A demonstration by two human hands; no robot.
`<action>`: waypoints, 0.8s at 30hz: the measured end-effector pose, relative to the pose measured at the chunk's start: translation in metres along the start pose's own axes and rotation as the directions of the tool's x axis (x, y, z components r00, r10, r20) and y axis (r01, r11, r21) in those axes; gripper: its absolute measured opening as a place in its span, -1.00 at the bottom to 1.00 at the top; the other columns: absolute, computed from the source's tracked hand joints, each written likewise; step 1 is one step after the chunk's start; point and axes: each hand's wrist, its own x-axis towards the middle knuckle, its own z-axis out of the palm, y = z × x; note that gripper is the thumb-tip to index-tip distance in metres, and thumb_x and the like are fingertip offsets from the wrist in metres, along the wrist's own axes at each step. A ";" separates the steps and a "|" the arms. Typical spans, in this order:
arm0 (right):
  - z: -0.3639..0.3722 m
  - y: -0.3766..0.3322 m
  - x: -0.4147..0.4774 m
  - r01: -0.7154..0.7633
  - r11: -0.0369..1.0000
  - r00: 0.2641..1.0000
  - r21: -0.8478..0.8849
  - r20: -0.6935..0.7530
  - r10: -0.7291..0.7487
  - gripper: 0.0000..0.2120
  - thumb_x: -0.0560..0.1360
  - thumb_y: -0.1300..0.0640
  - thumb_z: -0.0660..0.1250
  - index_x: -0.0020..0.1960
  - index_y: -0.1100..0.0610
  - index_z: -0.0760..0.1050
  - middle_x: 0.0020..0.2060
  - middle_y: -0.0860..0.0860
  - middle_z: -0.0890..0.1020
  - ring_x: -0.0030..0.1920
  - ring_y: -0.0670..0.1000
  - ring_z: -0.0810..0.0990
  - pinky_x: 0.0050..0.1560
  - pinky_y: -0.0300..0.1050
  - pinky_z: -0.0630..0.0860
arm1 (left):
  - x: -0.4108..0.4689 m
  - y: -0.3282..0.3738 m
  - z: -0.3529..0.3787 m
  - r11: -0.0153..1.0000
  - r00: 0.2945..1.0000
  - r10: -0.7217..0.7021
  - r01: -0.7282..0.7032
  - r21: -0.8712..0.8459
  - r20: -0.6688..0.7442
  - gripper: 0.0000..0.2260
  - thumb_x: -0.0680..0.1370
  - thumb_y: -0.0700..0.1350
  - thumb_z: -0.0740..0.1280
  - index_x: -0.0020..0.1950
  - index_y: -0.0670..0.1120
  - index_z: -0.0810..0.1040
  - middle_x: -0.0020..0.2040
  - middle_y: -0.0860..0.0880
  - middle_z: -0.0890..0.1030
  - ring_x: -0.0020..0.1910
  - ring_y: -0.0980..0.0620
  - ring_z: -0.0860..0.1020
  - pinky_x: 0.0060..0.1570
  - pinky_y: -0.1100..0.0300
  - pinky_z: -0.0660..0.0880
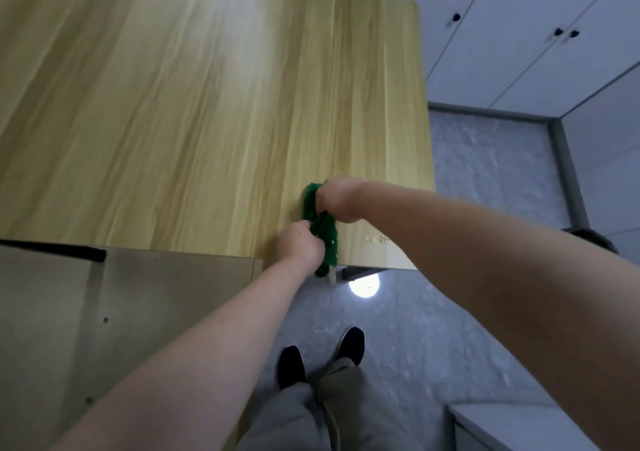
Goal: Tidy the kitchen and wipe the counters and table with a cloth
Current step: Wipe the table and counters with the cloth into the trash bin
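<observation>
**Cloth Held in Both Hands at the Near Table Edge**

**Materials.** The table (180,104) has a smooth, pale yellow wood-grain top with long straight grain lines, a soft glare patch and a rounded far right corner. The cloth (325,231) is dark green, soft and bunched into a twisted strip. A small patch of pale marks (376,239) lies on the top, just right of the cloth. A lower matte beige panel (138,312) meets the table's near edge on the left. The floor (485,191) is grey and speckled. White cabinet doors (502,52) with dark knobs stand at the far right.

**Hand pose.** Both forearms are bare and extended. The left hand (301,246) is fisted, back upward, fingers curled round the lower part of the cloth. The right hand (337,201) is bent at the wrist and grips the upper part. The cloth runs between the two hands.

**Edges and room.** The cloth rests on the top near the front right corner; its lower end hangs over the near edge. The right edge lies near, beyond the right hand. The tabletop extends broadly to the left and away from the hands. Black shoes (351,345) stand on the floor below.
</observation>
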 end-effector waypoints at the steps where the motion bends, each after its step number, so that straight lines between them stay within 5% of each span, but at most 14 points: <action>1: 0.002 0.003 0.000 -0.003 1.000 1.000 0.004 0.001 0.003 -0.72 0.54 0.36 0.22 0.14 0.13 0.59 -0.16 0.01 0.55 -0.30 -0.01 0.47 -0.41 -0.20 0.36 | -0.001 0.002 0.005 1.000 1.000 -0.006 0.006 -0.016 0.005 -0.84 0.59 -0.23 0.20 0.04 -0.07 0.56 -0.18 0.00 0.56 -0.23 0.00 0.50 -0.35 0.22 0.38; 6: 0.016 0.021 -0.004 -0.002 1.000 1.000 0.013 0.023 0.002 -0.66 0.55 0.36 0.22 0.21 0.09 0.59 0.01 0.05 0.62 -0.17 0.06 0.55 -0.38 -0.18 0.41 | -0.011 0.021 0.035 0.993 1.000 -0.007 0.009 -0.119 0.010 -0.82 0.58 -0.26 0.19 0.10 -0.16 0.55 -0.05 -0.07 0.59 -0.08 -0.09 0.53 -0.15 0.16 0.40; 14: 0.055 0.070 -0.024 0.023 0.999 1.000 0.033 0.019 -0.024 -0.68 0.54 0.36 0.23 0.16 0.06 0.61 0.03 0.02 0.63 -0.07 0.09 0.62 -0.10 -0.02 0.64 | -0.023 0.061 0.098 0.963 0.998 -0.060 0.062 -0.261 0.015 -0.81 0.56 -0.31 0.18 0.08 -0.21 0.55 0.01 -0.15 0.61 -0.06 -0.12 0.54 -0.15 0.18 0.37; 21: 0.077 0.105 -0.038 0.108 0.994 0.994 -0.015 0.009 -0.107 -0.77 0.54 0.31 0.27 0.06 0.07 0.63 -0.06 0.01 0.61 -0.17 0.06 0.61 -0.29 -0.11 0.58 | -0.031 0.096 0.153 0.940 0.985 -0.154 0.123 -0.317 -0.073 -0.81 0.56 -0.28 0.19 0.10 -0.21 0.54 0.06 -0.17 0.60 0.02 -0.16 0.56 -0.10 0.15 0.42; 24: 0.087 0.118 -0.041 0.165 0.985 0.986 -0.053 -0.020 -0.166 -0.79 0.54 0.29 0.27 0.02 0.06 0.63 -0.06 0.00 0.60 -0.16 0.05 0.61 -0.21 -0.05 0.64 | -0.036 0.110 0.172 0.927 0.970 -0.203 0.146 -0.345 -0.136 -0.82 0.56 -0.29 0.18 0.08 -0.20 0.54 0.07 -0.17 0.58 -0.06 -0.10 0.50 -0.13 0.16 0.36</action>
